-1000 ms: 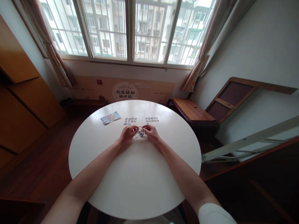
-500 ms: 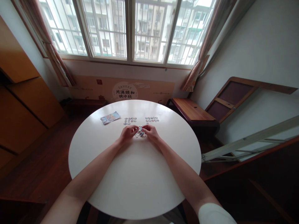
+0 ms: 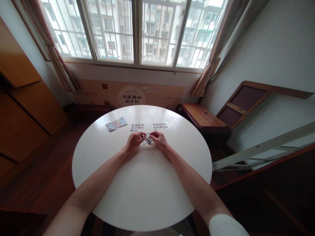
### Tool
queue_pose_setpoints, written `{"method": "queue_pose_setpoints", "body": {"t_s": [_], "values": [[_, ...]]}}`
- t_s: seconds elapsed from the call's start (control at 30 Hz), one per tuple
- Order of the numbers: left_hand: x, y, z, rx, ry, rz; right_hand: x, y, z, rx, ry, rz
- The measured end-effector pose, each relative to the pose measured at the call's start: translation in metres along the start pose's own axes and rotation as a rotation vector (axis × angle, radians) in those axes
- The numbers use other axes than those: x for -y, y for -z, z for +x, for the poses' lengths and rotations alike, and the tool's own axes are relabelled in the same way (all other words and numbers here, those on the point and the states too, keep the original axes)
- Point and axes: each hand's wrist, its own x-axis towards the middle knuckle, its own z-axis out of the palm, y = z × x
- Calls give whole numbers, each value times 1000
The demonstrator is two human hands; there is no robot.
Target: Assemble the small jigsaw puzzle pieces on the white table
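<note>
Both my hands rest over a small pile of jigsaw puzzle pieces (image 3: 148, 141) at the middle of the white round table (image 3: 142, 190). My left hand (image 3: 135, 140) has its fingers pinched at the pile's left side, seemingly on a puzzle piece. Opposite it, my right hand (image 3: 158, 139) pinches at the pile's upper right, its fingertips close to the left ones. What lies between the fingertips is too small to make out clearly. Beyond the hands, puzzle pieces lie in rows in a left group (image 3: 137, 127) and a right group (image 3: 160, 125).
A colourful picture sheet (image 3: 116, 124) lies at the table's far left. Behind the table stand a wooden bench (image 3: 204, 115) at right and a printed cardboard panel (image 3: 152, 93) under the barred window. Wooden cabinets (image 3: 31, 111) line the left side.
</note>
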Motion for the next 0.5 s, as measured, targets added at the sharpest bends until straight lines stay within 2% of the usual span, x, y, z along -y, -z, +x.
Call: {"method": "queue_pose_setpoints", "body": {"t_s": [0.5], "values": [[1,-1,1,5,-5,-19,1,0,0,-6,-8,-11]]}}
